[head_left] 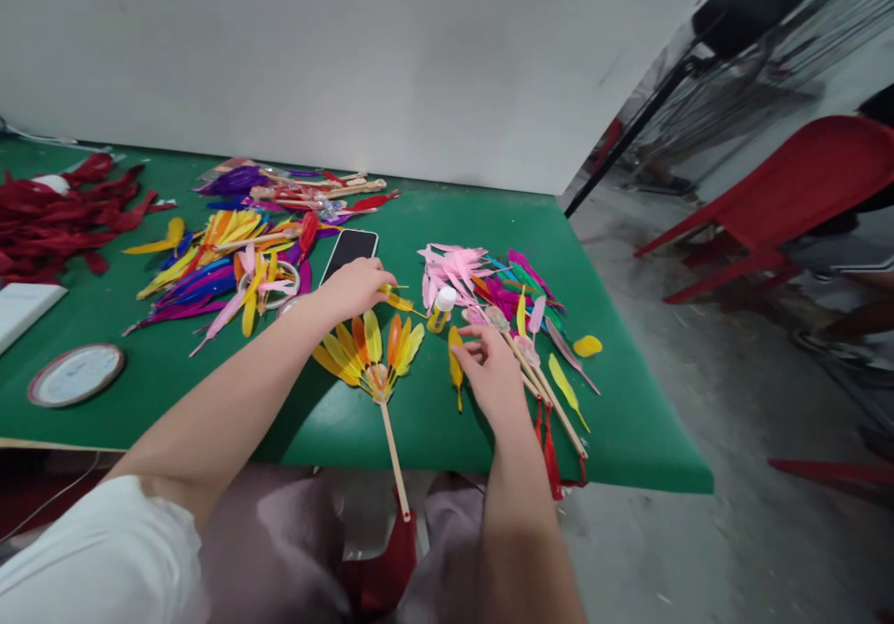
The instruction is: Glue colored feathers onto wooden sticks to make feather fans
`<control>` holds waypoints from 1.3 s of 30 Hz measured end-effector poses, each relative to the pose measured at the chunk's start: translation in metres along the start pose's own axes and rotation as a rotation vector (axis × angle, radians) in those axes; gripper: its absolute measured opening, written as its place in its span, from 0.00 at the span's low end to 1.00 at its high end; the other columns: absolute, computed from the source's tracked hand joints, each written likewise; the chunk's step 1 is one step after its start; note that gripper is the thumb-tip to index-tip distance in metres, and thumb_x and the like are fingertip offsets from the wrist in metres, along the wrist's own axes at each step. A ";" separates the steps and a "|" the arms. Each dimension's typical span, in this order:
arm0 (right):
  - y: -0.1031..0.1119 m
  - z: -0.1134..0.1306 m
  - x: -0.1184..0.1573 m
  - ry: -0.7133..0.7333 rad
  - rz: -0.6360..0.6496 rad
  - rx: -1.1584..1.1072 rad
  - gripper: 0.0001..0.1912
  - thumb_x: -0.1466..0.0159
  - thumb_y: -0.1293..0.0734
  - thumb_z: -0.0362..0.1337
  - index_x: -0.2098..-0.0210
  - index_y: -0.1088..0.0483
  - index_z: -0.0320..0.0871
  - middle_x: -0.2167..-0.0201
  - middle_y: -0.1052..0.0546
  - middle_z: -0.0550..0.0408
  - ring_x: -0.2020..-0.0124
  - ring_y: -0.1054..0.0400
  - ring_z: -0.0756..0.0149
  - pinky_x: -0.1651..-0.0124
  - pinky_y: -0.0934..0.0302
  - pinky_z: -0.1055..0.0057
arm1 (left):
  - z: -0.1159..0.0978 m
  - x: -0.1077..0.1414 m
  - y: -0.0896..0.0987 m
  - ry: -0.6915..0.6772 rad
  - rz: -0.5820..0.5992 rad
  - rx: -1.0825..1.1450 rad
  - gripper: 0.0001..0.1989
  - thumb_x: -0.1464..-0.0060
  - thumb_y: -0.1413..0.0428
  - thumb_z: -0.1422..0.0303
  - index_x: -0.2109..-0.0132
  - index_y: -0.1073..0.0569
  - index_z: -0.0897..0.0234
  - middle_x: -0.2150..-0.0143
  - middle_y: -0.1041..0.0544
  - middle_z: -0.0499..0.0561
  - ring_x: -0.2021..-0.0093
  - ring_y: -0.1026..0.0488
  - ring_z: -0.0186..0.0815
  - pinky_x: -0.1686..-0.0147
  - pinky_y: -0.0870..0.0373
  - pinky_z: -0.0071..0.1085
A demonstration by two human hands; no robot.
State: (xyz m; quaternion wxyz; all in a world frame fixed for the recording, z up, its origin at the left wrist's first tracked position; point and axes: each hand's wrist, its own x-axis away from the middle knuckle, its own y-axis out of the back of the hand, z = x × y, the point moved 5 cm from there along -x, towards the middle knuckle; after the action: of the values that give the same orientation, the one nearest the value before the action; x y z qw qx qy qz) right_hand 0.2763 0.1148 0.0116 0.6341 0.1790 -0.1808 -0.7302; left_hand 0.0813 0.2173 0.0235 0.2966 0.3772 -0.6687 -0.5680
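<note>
White sleeve (pixel 104 554) was nearest; left fingers (pixel 379 278) pinched yellow feather (pixel 403 303), right fingers (pixel 476 332) pinched orange-yellow feather (pixel 456 373), with white-capped bottle (pixel 441 311) standing between them, fan (pixel 377 377) below.

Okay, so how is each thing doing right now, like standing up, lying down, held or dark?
Glue bottle: upright, white cap on.
Feather fan: lying down, handle past the table edge.
Phone: lying down, screen dark.
Left hand: fingers pinching a yellow feather.
Right hand: fingers touching a darker feather, grip unclear.
Pink feathers: loosely piled.
Red tassels: hanging down.
</note>
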 end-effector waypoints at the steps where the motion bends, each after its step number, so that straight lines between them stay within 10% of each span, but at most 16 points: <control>1: 0.000 0.001 0.000 -0.001 0.001 -0.002 0.11 0.49 0.37 0.39 0.65 0.34 0.43 0.79 0.32 0.60 0.80 0.39 0.70 0.73 0.41 0.70 | -0.001 -0.003 -0.002 -0.018 0.015 -0.005 0.13 0.50 0.48 0.66 0.56 0.28 0.60 0.60 0.31 0.54 0.59 0.34 0.40 0.59 0.40 0.33; 10: 0.007 -0.001 -0.001 0.004 -0.012 -0.006 0.12 0.48 0.37 0.38 0.64 0.34 0.43 0.77 0.31 0.58 0.78 0.38 0.70 0.71 0.40 0.70 | -0.002 -0.011 -0.006 -0.087 0.094 0.002 0.05 0.54 0.45 0.66 0.71 0.28 0.61 0.69 0.30 0.51 0.63 0.35 0.38 0.65 0.42 0.29; 20: 0.015 -0.013 -0.002 -0.038 -0.037 0.366 0.13 0.47 0.38 0.37 0.62 0.30 0.45 0.70 0.26 0.54 0.73 0.35 0.63 0.68 0.43 0.66 | 0.008 0.022 0.050 -0.027 0.041 0.294 0.11 0.48 0.55 0.67 0.63 0.29 0.61 0.63 0.27 0.48 0.63 0.31 0.32 0.64 0.39 0.24; 26: 0.013 0.012 0.008 0.154 -0.250 0.268 0.12 0.44 0.40 0.39 0.67 0.28 0.41 0.69 0.26 0.51 0.71 0.37 0.64 0.65 0.43 0.67 | -0.002 0.029 0.043 -0.019 0.165 0.463 0.16 0.54 0.46 0.63 0.56 0.32 0.60 0.67 0.27 0.47 0.68 0.31 0.30 0.69 0.38 0.23; 39: -0.064 0.027 0.018 0.056 0.154 -0.174 0.10 0.46 0.36 0.41 0.77 0.31 0.41 0.81 0.30 0.60 0.80 0.42 0.73 0.74 0.47 0.75 | -0.034 0.031 0.035 -0.057 0.235 0.748 0.13 0.53 0.46 0.65 0.59 0.31 0.64 0.73 0.29 0.45 0.73 0.33 0.27 0.73 0.39 0.22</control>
State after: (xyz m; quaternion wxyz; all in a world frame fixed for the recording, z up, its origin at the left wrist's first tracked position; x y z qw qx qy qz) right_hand 0.2058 0.1061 0.0030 0.7063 0.1292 -0.1119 -0.6870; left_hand 0.0866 0.1756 0.0632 0.1829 0.3643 -0.8761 -0.2575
